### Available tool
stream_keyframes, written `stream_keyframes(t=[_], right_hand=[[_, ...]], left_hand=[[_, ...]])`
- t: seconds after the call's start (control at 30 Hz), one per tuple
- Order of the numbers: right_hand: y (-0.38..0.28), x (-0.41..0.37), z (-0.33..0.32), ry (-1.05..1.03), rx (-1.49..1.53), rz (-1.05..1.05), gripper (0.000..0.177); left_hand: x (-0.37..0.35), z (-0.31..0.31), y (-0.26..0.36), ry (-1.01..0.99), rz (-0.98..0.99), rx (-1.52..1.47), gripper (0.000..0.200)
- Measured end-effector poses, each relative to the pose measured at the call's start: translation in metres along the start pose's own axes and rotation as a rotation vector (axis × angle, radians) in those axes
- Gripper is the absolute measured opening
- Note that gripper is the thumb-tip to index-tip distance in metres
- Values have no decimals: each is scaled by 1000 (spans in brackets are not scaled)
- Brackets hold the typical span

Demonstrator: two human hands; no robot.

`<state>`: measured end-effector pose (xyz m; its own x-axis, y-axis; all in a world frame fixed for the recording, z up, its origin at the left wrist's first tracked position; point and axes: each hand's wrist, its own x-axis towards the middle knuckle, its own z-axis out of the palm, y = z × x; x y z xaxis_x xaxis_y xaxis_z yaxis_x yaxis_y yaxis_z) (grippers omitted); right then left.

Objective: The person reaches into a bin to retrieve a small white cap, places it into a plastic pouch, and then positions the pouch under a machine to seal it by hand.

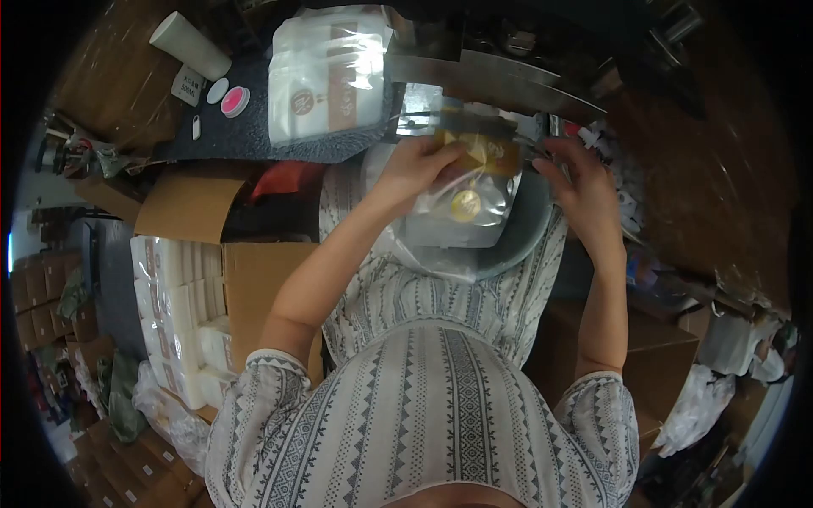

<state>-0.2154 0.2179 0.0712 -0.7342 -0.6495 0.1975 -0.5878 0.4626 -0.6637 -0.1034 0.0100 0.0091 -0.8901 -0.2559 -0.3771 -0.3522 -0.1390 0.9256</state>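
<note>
My left hand (415,176) is closed on the left side of a clear plastic pouch (464,229) with a gold band and a round gold emblem. The pouch's top edge lies at the front of a metal machine (517,80). My right hand (584,188) is just right of the pouch's upper corner, thumb and forefinger curled together in a pinch; what is between them is too small to tell. Below the pouch, a grey basin (533,222) rests on my lap, partly covered by clear plastic.
A stack of printed pouches (326,80) lies on the dark mat at upper left, near a white cup (190,46) and a small pink-filled tub (235,102). An open cardboard box (271,288) with packed pouches (174,313) stands at left. Another box (627,356) is at right.
</note>
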Motion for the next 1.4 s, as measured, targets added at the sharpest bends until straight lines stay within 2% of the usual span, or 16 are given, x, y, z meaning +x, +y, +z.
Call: stream_keyframes(t=[0.1,0.2,0.27,0.3,0.37,0.4,0.5,0.57,0.6,0.67,0.83,1.0,1.07,1.13,1.3,1.4], right_hand=[[40,9,-6,93,-181,113,30],[92,22,9,251,-471,-139,27],[96,22,12,115,-475,89,21],[92,22,12,112,-474,91,21],[78,20,9,99,-456,160,24],[77,19,5,102,-455,159,24],[63,7,-8,40,-480,171,23],[24,1,-20,11,-14,290,23],[16,0,-14,3,-16,287,23],[-2,-2,2,-71,541,29,16],[-40,9,36,-201,419,-144,16],[-28,8,47,-298,724,-78,19],[-17,7,44,-71,474,30,26],[0,3,38,46,389,0,29],[-2,-18,-17,31,11,-53,28],[24,-25,-36,55,-528,362,25]], left_hand=[[3,8,8,78,-64,-262,32],[0,-7,-3,85,-23,-137,34],[15,-52,-18,501,538,478,35],[8,-67,-18,500,535,479,35],[-1,-87,-17,933,743,1518,32],[-5,-85,-21,934,746,1520,32],[-28,-85,-34,807,932,1478,22],[-47,-97,-29,742,531,1152,14],[-55,-89,-24,809,560,1015,8],[-68,-69,-15,782,578,981,8],[-83,-34,6,674,663,892,6],[-62,-13,-11,212,588,657,12],[-45,-3,-10,140,509,533,18],[-30,5,2,63,45,13,27],[6,3,0,39,-8,-194,30],[-2,-1,0,99,16,-97,31]])
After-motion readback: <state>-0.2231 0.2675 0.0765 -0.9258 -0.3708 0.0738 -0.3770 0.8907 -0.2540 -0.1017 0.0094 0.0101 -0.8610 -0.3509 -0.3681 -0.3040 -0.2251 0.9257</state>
